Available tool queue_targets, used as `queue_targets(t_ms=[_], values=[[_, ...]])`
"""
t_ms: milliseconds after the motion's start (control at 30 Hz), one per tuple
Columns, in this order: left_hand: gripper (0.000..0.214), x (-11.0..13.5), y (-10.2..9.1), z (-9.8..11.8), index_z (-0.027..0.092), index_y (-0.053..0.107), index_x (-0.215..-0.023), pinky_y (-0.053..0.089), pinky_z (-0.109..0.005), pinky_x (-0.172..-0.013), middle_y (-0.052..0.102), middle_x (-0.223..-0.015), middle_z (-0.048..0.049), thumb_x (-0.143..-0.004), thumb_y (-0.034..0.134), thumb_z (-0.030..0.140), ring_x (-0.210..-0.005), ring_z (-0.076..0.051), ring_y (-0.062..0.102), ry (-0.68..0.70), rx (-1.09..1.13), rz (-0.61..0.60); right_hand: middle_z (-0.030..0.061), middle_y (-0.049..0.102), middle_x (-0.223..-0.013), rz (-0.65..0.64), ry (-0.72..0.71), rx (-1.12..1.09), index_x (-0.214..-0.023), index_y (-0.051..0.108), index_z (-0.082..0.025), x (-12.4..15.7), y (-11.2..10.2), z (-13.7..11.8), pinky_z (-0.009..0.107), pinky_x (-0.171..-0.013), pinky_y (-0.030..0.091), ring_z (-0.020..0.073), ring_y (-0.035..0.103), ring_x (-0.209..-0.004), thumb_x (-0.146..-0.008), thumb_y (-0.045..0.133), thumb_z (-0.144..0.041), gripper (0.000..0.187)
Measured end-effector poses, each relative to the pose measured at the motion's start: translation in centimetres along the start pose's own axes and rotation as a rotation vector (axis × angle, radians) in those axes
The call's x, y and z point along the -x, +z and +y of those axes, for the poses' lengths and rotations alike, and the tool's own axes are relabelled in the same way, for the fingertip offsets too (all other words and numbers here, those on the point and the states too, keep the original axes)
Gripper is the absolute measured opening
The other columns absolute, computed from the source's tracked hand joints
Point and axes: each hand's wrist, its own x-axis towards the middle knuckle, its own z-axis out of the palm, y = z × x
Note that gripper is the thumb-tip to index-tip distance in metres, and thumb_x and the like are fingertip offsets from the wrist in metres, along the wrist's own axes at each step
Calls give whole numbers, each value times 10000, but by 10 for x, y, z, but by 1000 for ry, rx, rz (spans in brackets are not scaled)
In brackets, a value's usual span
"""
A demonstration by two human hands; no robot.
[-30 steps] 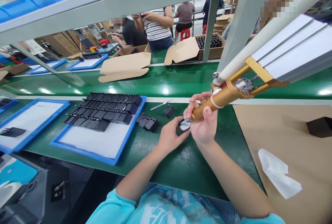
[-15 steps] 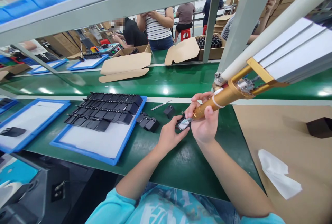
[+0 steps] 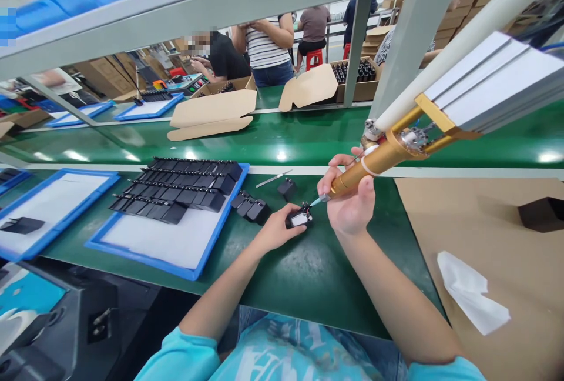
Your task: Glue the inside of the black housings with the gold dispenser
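My left hand (image 3: 277, 231) pinches a small black part (image 3: 298, 217) with a white face and holds it down on the green mat (image 3: 308, 275). My right hand (image 3: 350, 201) is wrapped round the gold barrel of a hanging dispensing tool (image 3: 374, 160). The tool's thin tip (image 3: 315, 200) points at the top of the black part, just above it. A white tube runs up and right from the tool.
A blue tray (image 3: 145, 254) with rows of black parts lies to the left, with three loose black parts (image 3: 251, 207) beside it. Brown cardboard (image 3: 484, 240) with a white wipe (image 3: 469, 293) lies to the right. Other people stand beyond the green conveyor (image 3: 273, 134).
My left hand has lowered the black part onto the mat and drawn back to the left. The tool's tip has come off the part and now sits just above it.
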Motion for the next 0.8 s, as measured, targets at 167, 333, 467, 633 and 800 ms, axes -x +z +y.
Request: queue_targets(t_ms=[167, 333, 467, 633, 800], values=[[443, -21, 6, -7, 223, 577, -1238, 471, -408, -1011, 651, -1266, -89, -827, 675, 356, -1174, -229, 609, 45, 237, -55, -28, 558, -912, -12, -18, -32, -1029, 491, -291, -1, -2, 1, 242, -453, 412, 62, 525, -507, -812, 578, -521, 328], [266, -35, 22, -13, 172, 566, -1145, 509, -389, -953, 719, -1089, -99, -890, 522, 231, -1044, -193, 668, 166, 434, -62, -30, 548, -913, -1, -16, -3, -1029, 474, -295, -1, -3, 2, 244, -448, 411, 61, 516, -502, -813, 566, -526, 330], [313, -27, 16, -9, 182, 588, -1106, 496, -377, -944, 703, -1038, -60, -815, 490, 122, -986, -181, 641, 289, 135, 22, -33, 541, -909, 3, -14, 28, -1025, 461, -299, -2, -3, 2, 244, -439, 405, 58, 505, -487, -802, 564, -545, 348], [440, -11, 3, 5, 203, 491, -1367, 439, -440, -990, 646, -1217, -86, -930, 439, 204, -1080, -237, 526, 403, -298, 9, -33, 539, -911, -1, -10, 20, -1069, 466, -307, -3, -4, 2, 245, -442, 400, 56, 507, -485, -803, 567, -542, 369], [386, -4, 11, 8, 205, 518, -1357, 479, -412, -957, 676, -1176, -81, -997, 413, 294, -1034, -221, 552, 389, -319, 102, -35, 531, -913, 4, 4, 42, -1097, 455, -318, -3, -5, 1, 246, -432, 390, 56, 499, -483, -790, 571, -556, 406]])
